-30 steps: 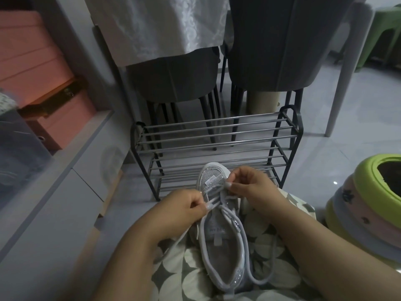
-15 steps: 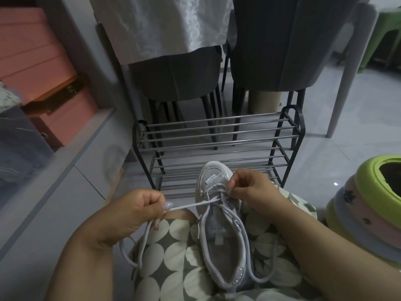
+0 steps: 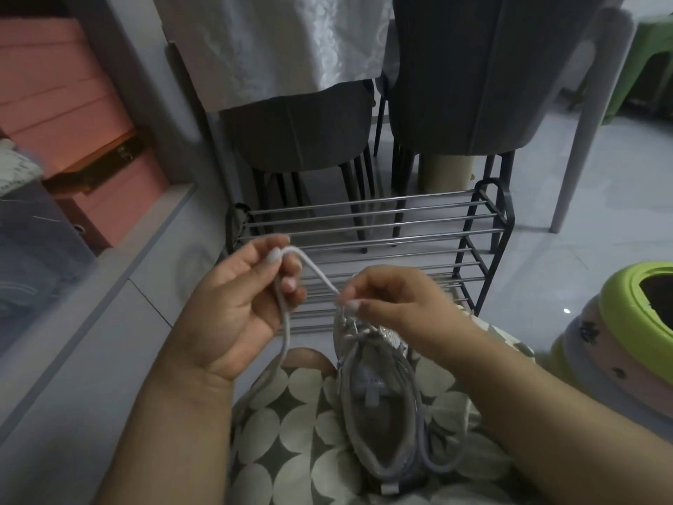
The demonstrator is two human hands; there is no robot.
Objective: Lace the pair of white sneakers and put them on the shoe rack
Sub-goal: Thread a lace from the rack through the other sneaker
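Observation:
One white sneaker [image 3: 378, 395] lies on my lap, toe pointing away, heel toward me. A white lace [image 3: 317, 269] runs taut from its front eyelets up to my left hand [image 3: 240, 308], which pinches it between thumb and fingers, raised left of the shoe; the loose end hangs down past my palm. My right hand [image 3: 393, 304] rests over the toe and pinches the lace where it leaves the eyelets. Another lace end loops beside the heel. The metal shoe rack [image 3: 368, 242] stands empty just beyond. The second sneaker is not in view.
Two dark chairs [image 3: 302, 140] and a table with a white cloth [image 3: 276, 41] stand behind the rack. A grey cabinet [image 3: 91, 322] with pink boxes [image 3: 62, 103] runs along the left. Stacked round stools [image 3: 633, 337] sit at the right. My lap wears patterned fabric [image 3: 291, 431].
My left hand has pulled the lace out of the eyelet, first leftward, then up and forward above the rack. My right hand stays pinching at the shoe's toe.

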